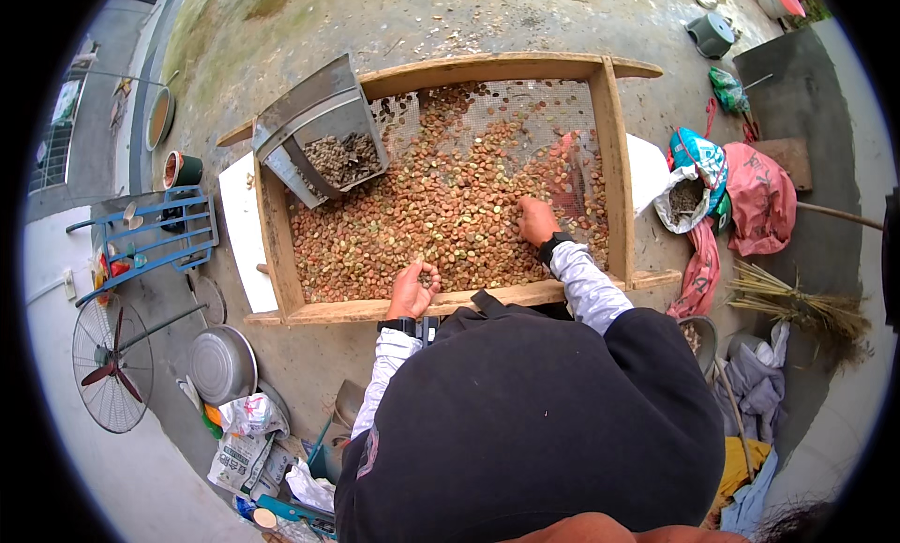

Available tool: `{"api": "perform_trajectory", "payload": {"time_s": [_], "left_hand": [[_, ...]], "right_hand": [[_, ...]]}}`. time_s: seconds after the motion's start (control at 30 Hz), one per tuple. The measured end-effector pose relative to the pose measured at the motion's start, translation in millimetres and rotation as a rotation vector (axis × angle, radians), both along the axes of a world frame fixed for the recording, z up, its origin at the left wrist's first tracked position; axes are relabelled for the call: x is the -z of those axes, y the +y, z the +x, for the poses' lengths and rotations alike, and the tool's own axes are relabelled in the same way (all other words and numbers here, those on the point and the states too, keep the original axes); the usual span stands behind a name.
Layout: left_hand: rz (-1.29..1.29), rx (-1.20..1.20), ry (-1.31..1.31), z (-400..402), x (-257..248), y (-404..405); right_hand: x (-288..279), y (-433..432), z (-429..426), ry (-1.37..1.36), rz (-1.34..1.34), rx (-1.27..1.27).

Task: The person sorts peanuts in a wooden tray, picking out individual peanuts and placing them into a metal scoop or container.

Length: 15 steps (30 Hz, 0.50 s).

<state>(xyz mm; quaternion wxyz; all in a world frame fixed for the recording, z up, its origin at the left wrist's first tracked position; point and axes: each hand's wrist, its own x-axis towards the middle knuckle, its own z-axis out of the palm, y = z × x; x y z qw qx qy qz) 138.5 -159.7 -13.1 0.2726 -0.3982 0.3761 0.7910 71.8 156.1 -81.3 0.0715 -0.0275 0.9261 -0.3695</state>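
A wooden-framed mesh screen [616,170] lies before me, spread with reddish-brown and pale green seeds or beans [436,223]. At its near edge, my left hand [415,290] is turned palm up with curled fingers. Small dark pieces seem to sit in that palm, though they are hard to make out. My right hand [538,221] reaches down to the seeds right of the middle; its fingertips are partly hidden, so a grip cannot be told. A grey metal scoop-like container [309,114] rests on the screen's left far corner, holding darker, shrivelled pieces [341,157].
White boards or sheets [242,233] show at both ends of the frame. A pedestal fan [112,363], blue metal rack [158,226] and metal basin [219,363] are on the left. On the right are an open sack [683,198], a pink sack [759,191] and a straw broom [801,300].
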Motion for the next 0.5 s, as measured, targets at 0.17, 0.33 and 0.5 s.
{"api": "perform_trajectory", "payload": {"time_s": [0.17, 0.33, 0.5], "left_hand": [[-0.015, 0.01, 0.023, 0.0, -0.1, 1.6], [-0.012, 0.012, 0.029, 1.6, 2.8, -1.0], [-0.033, 0.021, 0.037, 1.5, -0.6, 0.0]], "right_hand": [[2.4, 0.8, -3.3, -0.045, 0.008, 0.034], [-3.8, -0.7, -2.8, -0.031, 0.003, 0.052], [-4.0, 12.7, -3.5, -0.128, -0.144, 0.136]]}}
